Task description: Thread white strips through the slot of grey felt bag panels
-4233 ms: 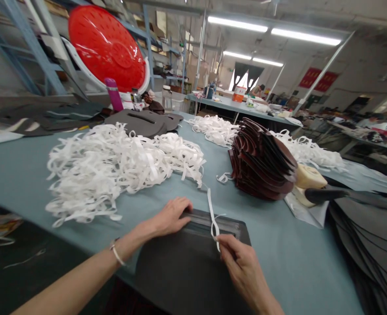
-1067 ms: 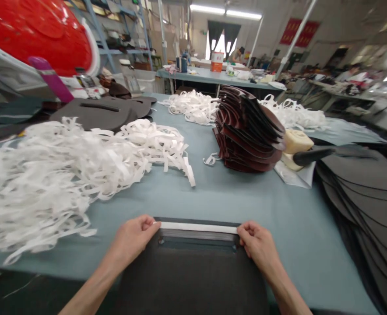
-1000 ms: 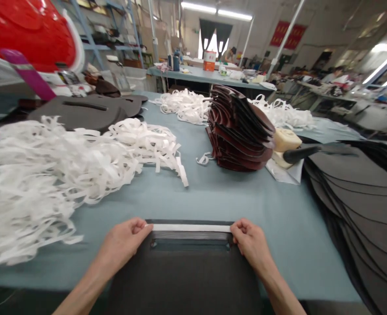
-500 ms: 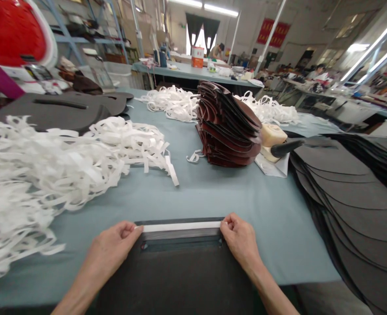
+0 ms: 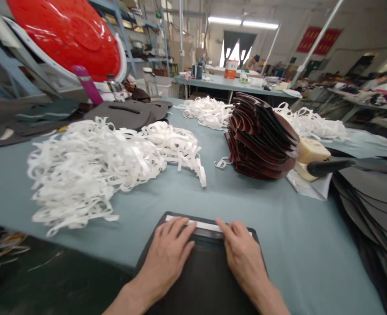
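My left hand (image 5: 169, 258) and my right hand (image 5: 242, 253) lie flat side by side on a dark grey cut panel (image 5: 200, 280) at the near table edge. Their fingertips press on a narrow white strip (image 5: 200, 225) running along the panel's top edge, and they partly cover it. Neither hand closes around anything. To the left lies a big tangled heap of white strips (image 5: 91, 175). Ahead stands a leaning stack of maroon leather-like pieces (image 5: 261, 140).
The table has a blue-grey cover (image 5: 246, 201). On it lie more white strips (image 5: 206, 113), dark grey panels (image 5: 124, 116), a cream foam block (image 5: 311, 153) and a black-handled tool (image 5: 328, 167). A stack of black sheets (image 5: 367, 205) sits at right. A large red round object (image 5: 68, 37) stands behind.
My hands have moved from the two ends of the white strip to its middle and now lie flat. The view has swung, so the panel sits further right and its top corners show.
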Motion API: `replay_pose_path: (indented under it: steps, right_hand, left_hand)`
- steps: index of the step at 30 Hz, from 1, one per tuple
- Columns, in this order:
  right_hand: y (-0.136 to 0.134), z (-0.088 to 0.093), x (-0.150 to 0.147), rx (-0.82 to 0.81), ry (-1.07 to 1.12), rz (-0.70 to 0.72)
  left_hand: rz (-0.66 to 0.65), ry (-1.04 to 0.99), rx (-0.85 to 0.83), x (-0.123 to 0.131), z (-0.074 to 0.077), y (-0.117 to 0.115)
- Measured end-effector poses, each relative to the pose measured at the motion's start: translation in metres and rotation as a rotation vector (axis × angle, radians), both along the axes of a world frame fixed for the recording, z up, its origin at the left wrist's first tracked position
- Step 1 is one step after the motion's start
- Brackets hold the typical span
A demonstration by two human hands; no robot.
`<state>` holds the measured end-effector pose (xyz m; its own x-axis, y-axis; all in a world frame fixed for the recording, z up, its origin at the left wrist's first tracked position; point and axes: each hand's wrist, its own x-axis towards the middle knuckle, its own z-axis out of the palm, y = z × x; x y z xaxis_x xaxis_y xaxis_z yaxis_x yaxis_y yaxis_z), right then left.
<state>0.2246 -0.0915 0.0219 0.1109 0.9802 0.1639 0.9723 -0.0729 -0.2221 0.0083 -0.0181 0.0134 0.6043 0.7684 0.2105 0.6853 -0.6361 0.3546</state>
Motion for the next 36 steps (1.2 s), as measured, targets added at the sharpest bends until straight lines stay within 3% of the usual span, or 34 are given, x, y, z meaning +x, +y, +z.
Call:
replay_pose_path:
  steps: [2, 5, 10, 14, 21, 26, 31, 36]
  right_hand:
    - [0.007, -0.001, -0.018, 0.039, -0.062, 0.16]
    - [0.016, -0.002, -0.028, 0.057, -0.076, 0.142]
    - [0.032, -0.001, -0.02, 0.028, -0.131, 0.063]
    - [0.053, -0.002, -0.029, -0.019, -0.172, 0.041]
    - [0.084, -0.018, -0.071, 0.049, 0.209, 0.41]
    - [0.079, -0.019, -0.082, 0.102, 0.094, 0.465]
    - [0.053, -0.018, -0.056, 0.126, -0.116, 0.463]
    - [-0.002, -0.023, 0.022, 0.201, -0.184, 0.477]
  left_hand:
    - [-0.085, 0.049, 0.034, 0.002, -0.001, -0.004]
    - [-0.099, 0.051, 0.017, -0.005, -0.003, 0.0]
    - [0.105, -0.128, -0.027, -0.017, -0.009, 0.006]
    - [0.149, -0.197, -0.052, -0.017, -0.008, 0.003]
    - [0.193, -0.134, 0.026, -0.015, -0.011, 0.004]
    - [0.166, 0.061, 0.088, -0.009, -0.008, 0.004]
    - [0.167, 0.114, 0.107, -0.007, -0.007, 0.002]
    - [0.173, 0.104, 0.087, -0.006, -0.006, 0.001]
